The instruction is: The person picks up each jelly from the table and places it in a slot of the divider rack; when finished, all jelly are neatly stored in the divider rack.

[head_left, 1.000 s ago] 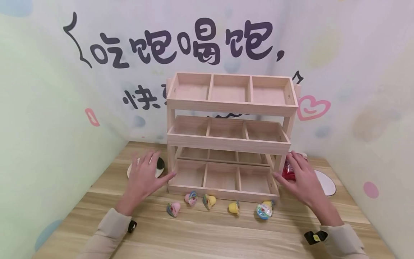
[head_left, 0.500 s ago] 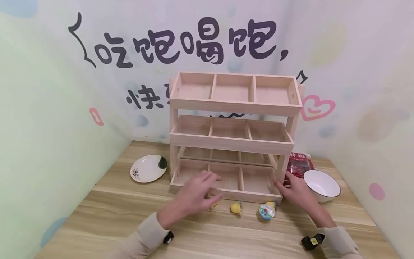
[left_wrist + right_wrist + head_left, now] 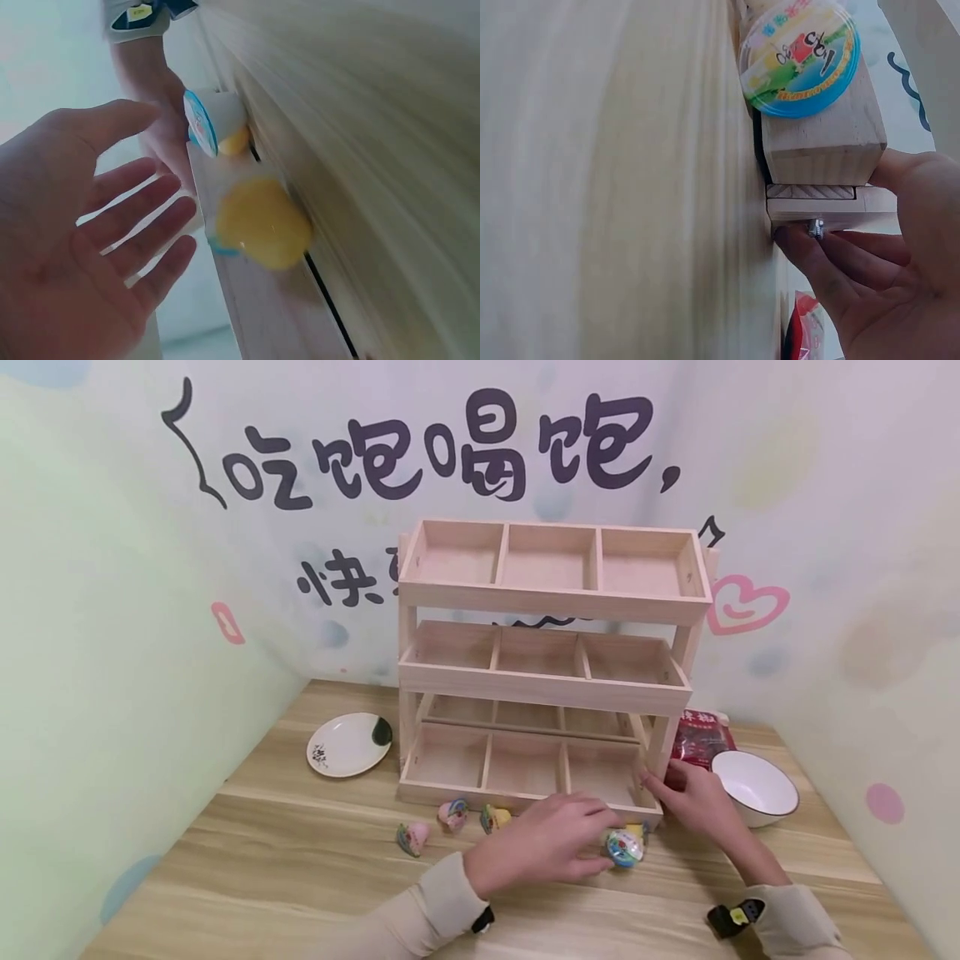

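A three-tier wooden rack (image 3: 551,685) with divided trays stands on the table. My right hand (image 3: 693,797) grips its lower right end, the thumb on the tray side and the fingers on the outer face beside a bolt (image 3: 816,228). In front of the rack, my left hand (image 3: 551,837) is over the small jelly cups, its fingers spread and holding nothing. A yellow cup (image 3: 262,221) is just beyond its fingertips in the left wrist view. Near the right corner lies a cup with a printed lid (image 3: 624,847). Pink cups (image 3: 412,838) and another yellow cup (image 3: 495,818) lie left of the hand.
An oval plate (image 3: 348,745) sits left of the rack. To its right are a white bowl (image 3: 757,787) and a red packet (image 3: 701,739). A printed wall covering (image 3: 360,527) rises behind, with the wooden table (image 3: 247,868) extending in front.
My left hand has moved right from the rack's left end, passing over the cups. My right hand has closed on the rack's lower right end. The view has shifted slightly.
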The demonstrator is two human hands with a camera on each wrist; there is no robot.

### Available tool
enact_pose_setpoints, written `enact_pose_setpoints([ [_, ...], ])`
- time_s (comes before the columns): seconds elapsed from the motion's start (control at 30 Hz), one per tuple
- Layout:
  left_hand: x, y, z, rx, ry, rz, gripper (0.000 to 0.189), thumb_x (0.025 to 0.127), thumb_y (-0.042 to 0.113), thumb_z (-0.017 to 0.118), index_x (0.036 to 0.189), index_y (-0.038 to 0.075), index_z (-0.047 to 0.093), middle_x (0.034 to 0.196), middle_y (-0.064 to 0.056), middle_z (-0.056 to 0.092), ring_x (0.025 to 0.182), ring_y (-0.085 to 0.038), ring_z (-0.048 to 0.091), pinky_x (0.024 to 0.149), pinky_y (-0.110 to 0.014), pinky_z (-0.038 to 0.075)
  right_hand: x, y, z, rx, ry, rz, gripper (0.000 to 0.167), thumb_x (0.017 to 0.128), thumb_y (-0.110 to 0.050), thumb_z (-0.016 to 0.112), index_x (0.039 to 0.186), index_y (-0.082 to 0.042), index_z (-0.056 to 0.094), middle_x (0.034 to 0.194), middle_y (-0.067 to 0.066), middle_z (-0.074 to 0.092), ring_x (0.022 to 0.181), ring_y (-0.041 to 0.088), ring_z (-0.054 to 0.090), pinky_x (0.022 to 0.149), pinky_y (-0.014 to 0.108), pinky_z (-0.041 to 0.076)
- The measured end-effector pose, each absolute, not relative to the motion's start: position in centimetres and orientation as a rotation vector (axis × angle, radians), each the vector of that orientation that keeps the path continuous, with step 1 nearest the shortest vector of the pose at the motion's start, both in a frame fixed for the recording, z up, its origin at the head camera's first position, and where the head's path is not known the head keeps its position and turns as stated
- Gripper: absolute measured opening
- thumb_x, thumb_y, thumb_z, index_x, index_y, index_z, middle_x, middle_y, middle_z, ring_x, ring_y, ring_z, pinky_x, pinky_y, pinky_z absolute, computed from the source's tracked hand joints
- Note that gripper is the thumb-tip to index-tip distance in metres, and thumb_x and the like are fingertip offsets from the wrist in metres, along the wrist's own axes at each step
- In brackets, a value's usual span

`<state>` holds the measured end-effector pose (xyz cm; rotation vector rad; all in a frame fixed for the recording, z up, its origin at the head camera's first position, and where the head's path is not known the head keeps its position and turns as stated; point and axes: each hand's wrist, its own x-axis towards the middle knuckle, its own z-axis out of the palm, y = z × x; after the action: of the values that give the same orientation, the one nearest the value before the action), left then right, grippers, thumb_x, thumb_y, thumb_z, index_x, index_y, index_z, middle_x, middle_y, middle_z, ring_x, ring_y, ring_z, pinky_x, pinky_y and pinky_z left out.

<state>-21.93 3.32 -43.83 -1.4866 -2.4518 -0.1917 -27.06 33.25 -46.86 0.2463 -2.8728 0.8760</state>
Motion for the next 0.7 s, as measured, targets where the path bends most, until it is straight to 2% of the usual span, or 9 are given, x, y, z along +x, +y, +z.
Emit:
enact_pose_setpoints([
  [0.1,-22.3,4.7,-44.0,-1.502,-2.500,-0.227,0.054,0.101,0.049,0.075,0.147,0.024,0.063,0.137,0.010,0.070,0.126,-0.004,0.066,0.108,-0.020,0.053,-27.0,33.2,-46.7,0.251,-2.883,0.868,0.053,0.107,-0.045,0.068,0.133,0.002,0.072,0.112,0.020,0.081,0.086,0.022,0.069,0.068,0.030,0.057],
  [0.17,-22.5,5.4,-44.1,-1.501,-2.536,-0.236,0.053,0.101,0.049,0.076,0.146,0.025,0.064,0.137,0.011,0.070,0.126,-0.003,0.066,0.106,-0.019,0.053,-27.0,33.1,-46.6,0.255,-2.888,0.871,0.049,0.107,-0.042,0.068,0.129,0.001,0.074,0.106,0.016,0.081,0.081,0.020,0.064,0.063,0.027,0.052],
  [0.33,-22.9,5.9,-44.4,-1.501,-2.600,-0.284,0.047,0.103,0.046,0.074,0.145,0.027,0.064,0.140,0.012,0.070,0.127,-0.001,0.064,0.106,-0.017,0.053,-26.8,32.9,-46.4,0.256,-2.890,0.876,0.043,0.107,-0.039,0.068,0.123,0.001,0.076,0.095,0.009,0.080,0.075,0.019,0.060,0.058,0.027,0.047],
  [0.57,-23.2,5.9,-45.1,-1.575,-2.608,-0.338,0.044,0.102,0.040,0.076,0.144,0.027,0.066,0.140,0.015,0.070,0.122,0.006,0.064,0.103,-0.012,0.051,-26.7,32.7,-46.3,0.255,-2.901,0.878,0.043,0.108,-0.039,0.067,0.122,0.001,0.076,0.091,0.007,0.079,0.074,0.018,0.060,0.057,0.027,0.047],
  [0.7,-23.2,5.9,-45.3,-1.566,-2.590,-0.338,0.045,0.101,0.040,0.078,0.143,0.026,0.066,0.140,0.013,0.070,0.124,0.003,0.064,0.105,-0.012,0.050,-26.7,32.7,-46.3,0.255,-2.904,0.881,0.042,0.108,-0.038,0.067,0.122,0.000,0.076,0.090,0.006,0.078,0.073,0.018,0.059,0.056,0.027,0.046],
])
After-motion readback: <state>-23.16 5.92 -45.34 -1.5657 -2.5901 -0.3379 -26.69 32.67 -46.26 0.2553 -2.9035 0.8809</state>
